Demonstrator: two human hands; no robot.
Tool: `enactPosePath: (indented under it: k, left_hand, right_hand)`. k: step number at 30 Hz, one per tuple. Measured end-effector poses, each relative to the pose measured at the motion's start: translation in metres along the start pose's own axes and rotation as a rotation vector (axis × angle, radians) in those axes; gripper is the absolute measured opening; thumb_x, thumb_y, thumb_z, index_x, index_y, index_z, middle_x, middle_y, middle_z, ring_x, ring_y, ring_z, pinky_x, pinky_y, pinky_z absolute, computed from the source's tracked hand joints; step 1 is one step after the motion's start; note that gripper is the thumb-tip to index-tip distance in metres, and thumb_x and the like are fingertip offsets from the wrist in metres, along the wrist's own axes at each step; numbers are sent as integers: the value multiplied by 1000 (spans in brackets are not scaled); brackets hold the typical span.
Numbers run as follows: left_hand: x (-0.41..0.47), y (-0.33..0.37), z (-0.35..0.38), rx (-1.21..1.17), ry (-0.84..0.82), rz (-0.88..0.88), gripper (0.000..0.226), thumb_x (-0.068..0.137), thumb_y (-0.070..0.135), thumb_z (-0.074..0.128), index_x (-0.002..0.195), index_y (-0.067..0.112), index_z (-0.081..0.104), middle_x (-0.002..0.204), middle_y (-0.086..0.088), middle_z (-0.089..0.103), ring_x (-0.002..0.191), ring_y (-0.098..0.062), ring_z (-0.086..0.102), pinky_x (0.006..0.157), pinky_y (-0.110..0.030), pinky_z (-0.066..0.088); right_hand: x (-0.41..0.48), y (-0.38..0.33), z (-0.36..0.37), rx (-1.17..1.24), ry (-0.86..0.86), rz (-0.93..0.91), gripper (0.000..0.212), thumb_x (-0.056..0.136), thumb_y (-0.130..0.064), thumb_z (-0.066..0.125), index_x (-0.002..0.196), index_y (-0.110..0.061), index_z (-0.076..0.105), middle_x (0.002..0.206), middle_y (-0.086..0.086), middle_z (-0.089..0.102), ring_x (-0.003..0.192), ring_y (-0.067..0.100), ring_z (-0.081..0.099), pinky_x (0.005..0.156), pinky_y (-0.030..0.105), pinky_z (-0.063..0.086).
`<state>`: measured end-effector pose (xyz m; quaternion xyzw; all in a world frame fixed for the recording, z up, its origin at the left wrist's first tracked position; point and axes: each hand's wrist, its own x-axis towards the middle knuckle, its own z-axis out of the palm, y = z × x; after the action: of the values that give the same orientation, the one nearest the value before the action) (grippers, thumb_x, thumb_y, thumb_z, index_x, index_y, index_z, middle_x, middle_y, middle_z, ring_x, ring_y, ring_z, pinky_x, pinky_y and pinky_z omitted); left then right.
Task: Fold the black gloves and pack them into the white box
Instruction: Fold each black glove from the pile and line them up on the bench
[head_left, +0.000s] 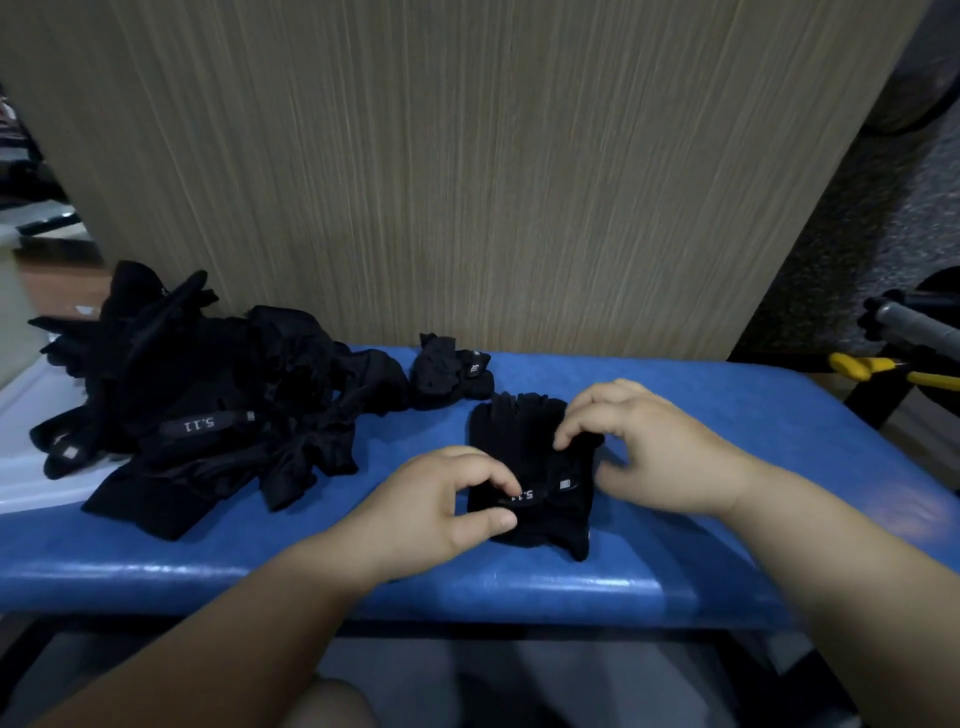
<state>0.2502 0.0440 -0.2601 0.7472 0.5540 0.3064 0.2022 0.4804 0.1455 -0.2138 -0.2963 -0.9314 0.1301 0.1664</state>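
A black glove (524, 431) lies flat on the blue padded surface (727, 415), near its front edge, with its finger ends pointing away from the person and its cuff toward them. The left hand (431, 499) is at the cuff end, where its fingers (493, 475) curl and close with the thumb on the strap that bears a pale "5.11" label. The right hand (660, 447) comes in from the right side; its fingers (574, 423) are bent, with their tips down on the middle of the glove, and its thumb is against the glove's right edge, so that the fabric is pinched between them. Just beyond this glove, apart from it, a small folded glove bundle (449, 371) sits near the back of the surface. To the left is a loose pile of black gloves (208, 405), which spills partly over a white object (26, 415) at the surface's left end; whether that is the box cannot be told. A wood-grain panel (467, 156) stands behind the surface, and a yellow-handled tool (857, 366) shows at the right.
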Motion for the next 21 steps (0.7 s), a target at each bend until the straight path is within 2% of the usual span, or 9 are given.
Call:
enactPosePath:
  k: [3,6,9,12,16,21]
  left_hand:
    - [-2,-3,2,11,-44,16,42,69,59,66,108,45,61,113,28,57,114,6,50,99,-16,39]
    - [0,-2,5,55,-31,16,45,70,53,72,112,44,58,116,30,51,116,7,45,99,-15,36]
    - [3,-1,10,48,-5,5,40,76,44,71,113,43,54,116,28,48,112,5,45,95,-18,40]
    - [3,1,13,82,-7,-1,38,82,36,67,115,43,51,113,29,47,107,7,42,90,-15,36]
    - [1,3,16,117,4,5,43,81,35,58,121,45,46,118,31,47,115,8,36,96,-16,33]
    - [-1,2,18,132,36,13,48,77,39,53,123,47,43,116,30,48,116,5,37,100,-23,36]
  right_hand:
    - [-2,-11,-1,57,-156,-10,40,71,-6,67,99,-35,70,105,-21,59,101,-3,51,84,9,37]
    - [-5,-5,6,24,-229,0,34,71,-9,67,93,-35,69,98,-20,61,91,1,58,79,21,48]
    - [-15,6,6,37,-138,29,26,73,-11,67,87,-33,67,91,-20,64,85,3,61,78,28,51]
    - [-25,8,10,103,-21,11,19,74,-14,68,83,-30,65,87,-13,67,81,6,63,73,31,53]
    - [-31,5,14,109,92,-47,20,72,-18,64,85,-32,61,88,-13,67,82,8,63,72,33,53]
    - [-33,-1,15,78,231,-123,20,74,-18,63,87,-33,58,85,-17,63,86,5,59,76,29,50]
